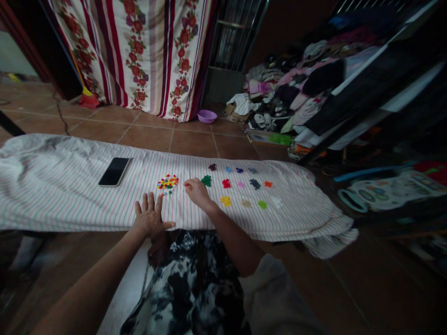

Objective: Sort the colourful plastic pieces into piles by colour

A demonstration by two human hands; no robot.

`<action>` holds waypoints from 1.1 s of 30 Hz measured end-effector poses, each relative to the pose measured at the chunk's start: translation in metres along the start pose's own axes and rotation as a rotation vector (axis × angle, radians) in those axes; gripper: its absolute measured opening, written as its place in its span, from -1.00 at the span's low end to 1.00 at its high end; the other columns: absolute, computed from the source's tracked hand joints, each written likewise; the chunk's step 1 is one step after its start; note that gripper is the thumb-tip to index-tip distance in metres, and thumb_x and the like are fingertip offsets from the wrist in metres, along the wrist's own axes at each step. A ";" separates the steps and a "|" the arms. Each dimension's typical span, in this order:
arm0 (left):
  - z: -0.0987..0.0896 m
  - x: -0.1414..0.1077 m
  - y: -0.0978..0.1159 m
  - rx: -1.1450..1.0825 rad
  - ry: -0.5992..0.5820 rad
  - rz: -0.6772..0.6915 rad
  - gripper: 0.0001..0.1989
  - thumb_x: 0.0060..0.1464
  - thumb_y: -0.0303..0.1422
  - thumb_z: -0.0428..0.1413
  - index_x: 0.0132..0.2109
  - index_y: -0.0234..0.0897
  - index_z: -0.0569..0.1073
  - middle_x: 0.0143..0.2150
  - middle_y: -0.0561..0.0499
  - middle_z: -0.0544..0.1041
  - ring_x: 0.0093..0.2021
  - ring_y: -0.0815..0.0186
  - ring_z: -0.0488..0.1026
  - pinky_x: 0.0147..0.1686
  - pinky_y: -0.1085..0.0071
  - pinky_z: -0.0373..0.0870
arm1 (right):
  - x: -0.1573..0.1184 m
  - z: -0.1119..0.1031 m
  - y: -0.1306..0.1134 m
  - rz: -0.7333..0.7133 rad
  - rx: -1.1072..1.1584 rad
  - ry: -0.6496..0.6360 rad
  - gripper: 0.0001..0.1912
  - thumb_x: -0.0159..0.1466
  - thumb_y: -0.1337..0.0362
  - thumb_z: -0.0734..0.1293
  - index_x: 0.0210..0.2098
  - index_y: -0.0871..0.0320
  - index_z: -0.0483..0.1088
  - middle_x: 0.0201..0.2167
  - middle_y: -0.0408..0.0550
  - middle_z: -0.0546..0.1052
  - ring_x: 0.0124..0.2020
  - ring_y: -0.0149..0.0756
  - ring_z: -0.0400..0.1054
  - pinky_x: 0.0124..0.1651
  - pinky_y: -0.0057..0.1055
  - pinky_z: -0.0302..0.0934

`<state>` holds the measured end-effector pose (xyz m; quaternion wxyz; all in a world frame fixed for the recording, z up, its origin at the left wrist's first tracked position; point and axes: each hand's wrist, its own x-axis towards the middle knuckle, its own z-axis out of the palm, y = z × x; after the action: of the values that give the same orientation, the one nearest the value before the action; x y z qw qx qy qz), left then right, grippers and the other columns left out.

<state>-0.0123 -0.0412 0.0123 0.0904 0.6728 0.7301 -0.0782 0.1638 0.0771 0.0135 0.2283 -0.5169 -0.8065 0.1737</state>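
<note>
A mixed heap of small coloured pieces [168, 183], mostly red, yellow and green, lies on the striped cloth [80, 204]. Flat on the cloth just below it rests my left hand [150, 217], fingers spread and holding nothing. To the heap's right, my right hand [197, 191] has its fingers pinched together; whatever they hold is too small to make out. Close by that hand is a green pile [206, 180]. Several single-colour piles sit farther right, among them a red pile [226, 184], a yellow pile [226, 201] and a lime green pile [262, 204].
A dark-screened phone [115, 171] lies on the cloth at left. Beyond the table are a floral curtain [139, 56], a purple basin [207, 116] and a red-and-yellow broom [88, 98]. Heaped clothes [279, 88] fill the back right.
</note>
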 end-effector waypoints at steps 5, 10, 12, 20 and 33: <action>0.003 0.001 -0.001 0.008 0.000 0.005 0.14 -0.14 0.33 -0.15 0.37 -0.39 -0.22 0.41 -0.40 -0.29 0.39 -0.23 -0.39 0.24 -0.21 -0.25 | 0.000 -0.034 0.052 0.062 0.034 0.203 -0.71 0.20 0.43 0.17 -0.25 0.14 0.51 -0.23 -0.03 0.50 -0.20 -0.31 0.36 -0.05 -0.38 0.22; 0.006 0.003 -0.002 -0.001 0.006 0.003 0.14 -0.15 0.32 -0.13 0.37 -0.39 -0.22 0.41 -0.39 -0.29 0.39 -0.24 -0.38 0.24 -0.22 -0.26 | 0.001 -0.075 0.110 0.188 -0.089 0.271 -0.72 0.15 0.45 0.20 -0.33 0.12 0.53 -0.28 -0.05 0.55 -0.18 -0.27 0.39 0.00 -0.32 0.22; 0.007 0.003 -0.002 -0.005 0.011 0.003 0.14 -0.14 0.31 -0.12 0.37 -0.39 -0.22 0.41 -0.39 -0.28 0.39 -0.24 -0.37 0.24 -0.23 -0.25 | 0.004 -0.085 0.125 0.257 -0.134 0.241 -0.72 0.15 0.46 0.21 -0.36 0.12 0.54 -0.32 -0.06 0.56 -0.20 -0.26 0.41 0.01 -0.29 0.22; 0.003 0.002 -0.002 -0.002 0.003 0.008 0.15 -0.14 0.31 -0.09 0.37 -0.41 -0.22 0.40 -0.41 -0.27 0.38 -0.25 -0.37 0.24 -0.22 -0.22 | 0.016 -0.081 0.141 0.303 -0.184 0.147 -0.67 0.18 0.49 0.17 -0.36 0.11 0.55 -0.29 -0.07 0.58 -0.18 -0.28 0.44 0.04 -0.28 0.23; 0.007 0.003 -0.002 0.005 0.029 0.008 0.15 -0.16 0.31 -0.11 0.37 -0.39 -0.22 0.40 -0.40 -0.26 0.39 -0.24 -0.35 0.23 -0.22 -0.23 | 0.012 -0.081 0.145 0.264 -0.253 0.040 -0.59 0.10 0.57 0.16 -0.22 0.17 0.53 -0.17 0.00 0.57 -0.12 -0.29 0.43 -0.05 -0.46 0.22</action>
<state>-0.0148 -0.0400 0.0047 0.0784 0.6770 0.7284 -0.0702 0.3127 0.1507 0.0085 0.1528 -0.6461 -0.7425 0.0889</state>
